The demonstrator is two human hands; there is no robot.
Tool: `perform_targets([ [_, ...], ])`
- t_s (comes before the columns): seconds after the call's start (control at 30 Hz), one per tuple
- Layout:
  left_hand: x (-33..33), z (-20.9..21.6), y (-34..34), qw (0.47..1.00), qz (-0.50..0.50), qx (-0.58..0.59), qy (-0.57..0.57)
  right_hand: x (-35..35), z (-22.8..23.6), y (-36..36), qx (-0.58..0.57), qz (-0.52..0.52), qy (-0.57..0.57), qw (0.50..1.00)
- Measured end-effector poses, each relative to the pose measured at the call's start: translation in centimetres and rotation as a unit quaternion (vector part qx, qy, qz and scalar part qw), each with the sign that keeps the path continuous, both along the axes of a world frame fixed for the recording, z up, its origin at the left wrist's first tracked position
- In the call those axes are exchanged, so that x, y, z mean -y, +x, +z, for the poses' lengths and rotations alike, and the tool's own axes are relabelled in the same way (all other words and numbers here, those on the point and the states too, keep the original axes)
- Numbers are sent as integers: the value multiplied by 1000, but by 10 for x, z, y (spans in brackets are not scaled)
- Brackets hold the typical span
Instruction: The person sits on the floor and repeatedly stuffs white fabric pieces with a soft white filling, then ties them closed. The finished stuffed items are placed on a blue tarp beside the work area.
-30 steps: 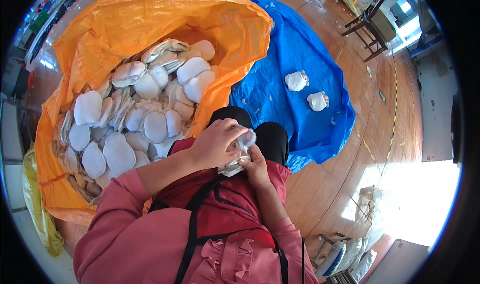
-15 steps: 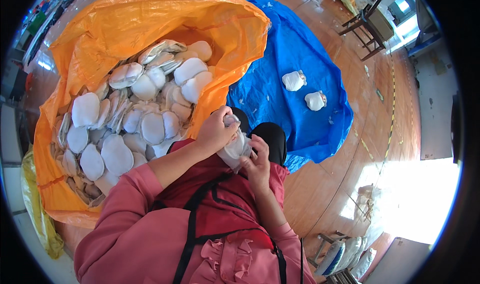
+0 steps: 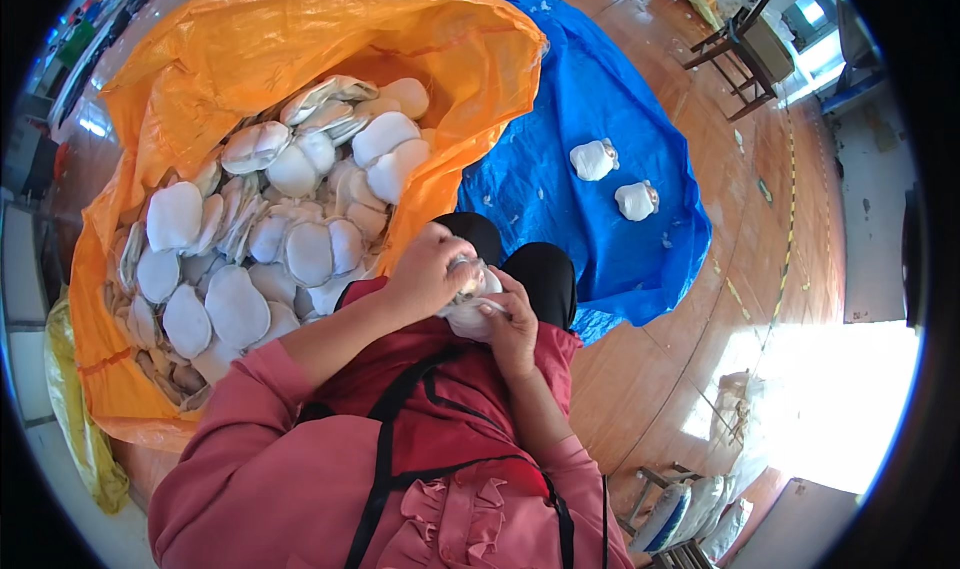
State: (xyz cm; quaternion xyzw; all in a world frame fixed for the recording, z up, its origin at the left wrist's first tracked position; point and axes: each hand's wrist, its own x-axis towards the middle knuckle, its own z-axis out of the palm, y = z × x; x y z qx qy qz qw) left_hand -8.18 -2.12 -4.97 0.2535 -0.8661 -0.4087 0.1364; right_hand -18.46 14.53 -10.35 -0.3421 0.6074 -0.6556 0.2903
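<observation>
Over my lap I hold a crumpled white padded bundle (image 3: 470, 317) between both hands. My left hand (image 3: 432, 269) has its fingers closed on the upper part of it, where a greyish bit shows. From the right side my right hand (image 3: 513, 331) grips the bundle, with the thumb pressed on the white layer. The fingers hide part of the bundle. Beside my left arm stands an open orange sack (image 3: 300, 14) full of flat, white to beige oval pads (image 3: 237, 307). Two round white bundles (image 3: 594, 160) lie on a blue sheet (image 3: 545, 209) ahead to the right.
My dark-clad knees (image 3: 540, 277) are just beyond my hands. A wooden chair (image 3: 745, 54) stands at the far right on the reddish floor (image 3: 650, 389). Stacked cushions (image 3: 690, 514) on a seat are at the lower right. Yellow plastic sheeting (image 3: 80, 419) lies left of the sack.
The bundle has become more compact and folded. My left fingers have curled down over its top, and my right fingers have closed in on its side.
</observation>
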Motion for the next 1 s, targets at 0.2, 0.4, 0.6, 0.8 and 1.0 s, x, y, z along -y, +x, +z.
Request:
perform_targets([
  [0.2, -2, 25, 29, 943, -288, 81, -143, -8, 6, -26, -46, 136, 38, 989],
  [0.4, -27, 17, 27, 937, -232, 119, -232, 2, 27, -16, -113, 125, 34, 985],
  [0.6, -22, -5, 25, 956, -198, 77, -201, 7, 39, -19, -246, 170, 1, 954],
  [0.8, 0, 1, 21, 947, -268, 80, -159, 19, 54, -25, -274, 212, -46, 937],
  [1.0, -2, 17, 37, 907, -374, 171, -92, 2, 48, -17, -153, 273, -85, 946],
])
